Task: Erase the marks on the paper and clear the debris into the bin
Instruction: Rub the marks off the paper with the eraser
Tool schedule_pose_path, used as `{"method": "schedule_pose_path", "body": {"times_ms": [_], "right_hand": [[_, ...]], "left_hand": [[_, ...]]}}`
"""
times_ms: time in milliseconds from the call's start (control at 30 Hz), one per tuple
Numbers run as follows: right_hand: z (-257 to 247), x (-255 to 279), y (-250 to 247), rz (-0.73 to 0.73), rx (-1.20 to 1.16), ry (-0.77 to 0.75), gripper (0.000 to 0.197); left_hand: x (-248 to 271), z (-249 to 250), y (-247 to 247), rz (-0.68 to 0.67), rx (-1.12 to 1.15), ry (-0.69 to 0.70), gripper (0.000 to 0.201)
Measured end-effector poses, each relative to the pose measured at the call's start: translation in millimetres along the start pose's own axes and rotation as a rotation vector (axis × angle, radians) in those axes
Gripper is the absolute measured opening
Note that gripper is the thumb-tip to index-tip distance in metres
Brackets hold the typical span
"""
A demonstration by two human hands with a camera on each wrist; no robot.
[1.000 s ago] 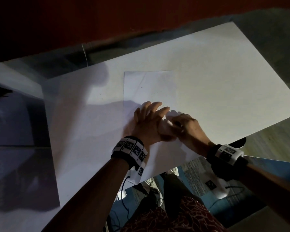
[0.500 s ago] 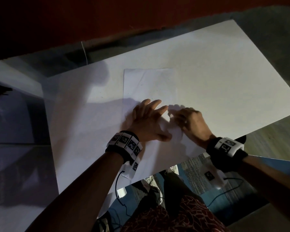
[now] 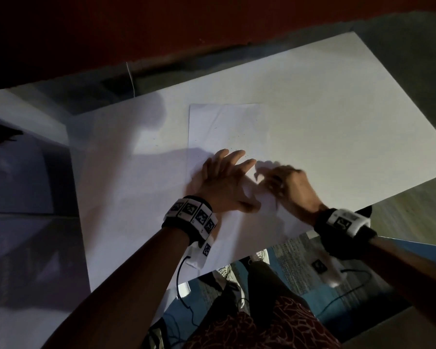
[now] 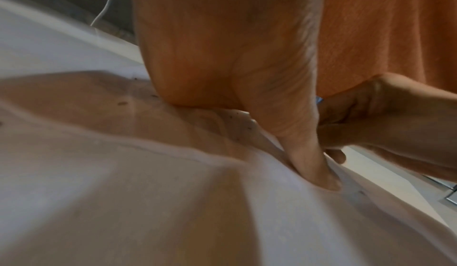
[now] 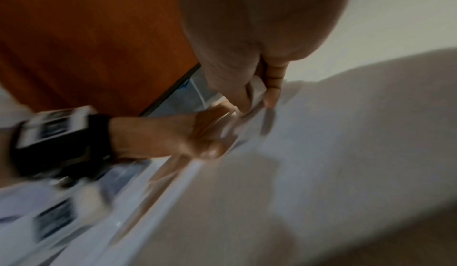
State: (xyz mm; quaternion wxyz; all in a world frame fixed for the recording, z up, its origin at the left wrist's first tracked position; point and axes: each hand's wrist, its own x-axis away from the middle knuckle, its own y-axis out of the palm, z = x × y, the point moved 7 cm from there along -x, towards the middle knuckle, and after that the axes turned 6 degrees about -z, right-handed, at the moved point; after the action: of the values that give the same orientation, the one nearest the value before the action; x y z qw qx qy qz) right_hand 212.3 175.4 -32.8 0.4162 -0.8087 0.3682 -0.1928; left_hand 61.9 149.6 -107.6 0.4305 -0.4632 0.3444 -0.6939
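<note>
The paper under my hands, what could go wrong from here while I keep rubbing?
1. The paper is already creased; with only the left hand pressing it flat, hard strokes by the right hand with the eraser might wrinkle or tear it.
2. Dark crumbs lie loose near the fingertips; a sweep could scatter them across the white board.

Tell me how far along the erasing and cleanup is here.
Partly done: the upper part of the paper looks free of marks, with dark crumbs scattered on it. In hand: the left hand presses the sheet flat while the right hand, blurred, pinches a small pale object, probably the eraser. Left: sweeping the crumbs away; no bin is in view.
</note>
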Motion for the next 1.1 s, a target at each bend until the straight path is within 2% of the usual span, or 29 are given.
{"method": "schedule_pose_path", "body": {"times_ms": [67, 167, 233, 333, 367, 433, 500, 633, 667, 733, 800, 900, 967, 1033, 1067, 1100], "right_hand": [[5, -2, -4, 0.039, -0.021, 0.036, 0.020], [-18, 14, 20, -0.098, 0.006, -0.016, 0.004], [-11, 10, 15, -0.122, 0.024, -0.019, 0.005], [8, -4, -4, -0.003, -0.022, 0.058, 0.018], [5, 0, 1, -0.011, -0.033, 0.085, 0.017], [-18, 15, 21, -0.096, -0.010, 0.033, 0.011], [-21, 18, 24, -0.151, 0.024, -0.047, 0.008], [7, -4, -2, 0.013, -0.032, 0.071, 0.018], [2, -1, 4, -0.016, -0.051, 0.089, 0.015], [-25, 11, 21, -0.110, -0.025, 0.019, 0.014], [-23, 10, 21, -0.152, -0.006, -0.029, 0.009], [6, -9, 3, -0.015, -0.027, 0.064, 0.020], [-1, -1, 14, -0.044, -0.084, 0.115, 0.012], [-30, 12, 25, -0.120, -0.057, 0.011, 0.004], [-32, 13, 24, -0.136, -0.033, -0.050, 0.005], [-25, 8, 18, -0.146, -0.003, -0.049, 0.006]], "left_hand": [[-1, 0, 0, 0.008, -0.003, -0.009, 0.122], [-1, -3, 4, 0.026, 0.009, 0.024, 0.123], [-1, -2, 3, 0.002, 0.013, 0.012, 0.122], [0, 1, -1, -0.012, 0.016, -0.020, 0.121], [1, 1, -1, -0.001, 0.022, -0.008, 0.121], [1, -2, 2, 0.010, 0.041, 0.024, 0.121], [1, -2, 3, -0.005, 0.040, 0.025, 0.121], [0, 2, -2, 0.012, -0.014, -0.019, 0.121], [0, 0, 0, 0.021, -0.009, -0.005, 0.121], [0, -3, 5, 0.040, -0.001, 0.035, 0.123], [0, -2, 3, 0.048, -0.017, 0.036, 0.123], [-1, 1, -3, 0.034, -0.029, -0.003, 0.122], [0, 0, -1, 0.054, -0.026, 0.023, 0.123], [0, -3, 4, 0.062, -0.026, 0.050, 0.123], [-1, -4, 5, 0.057, -0.031, 0.047, 0.123], [-2, -3, 4, 0.047, -0.044, 0.029, 0.122]]}}
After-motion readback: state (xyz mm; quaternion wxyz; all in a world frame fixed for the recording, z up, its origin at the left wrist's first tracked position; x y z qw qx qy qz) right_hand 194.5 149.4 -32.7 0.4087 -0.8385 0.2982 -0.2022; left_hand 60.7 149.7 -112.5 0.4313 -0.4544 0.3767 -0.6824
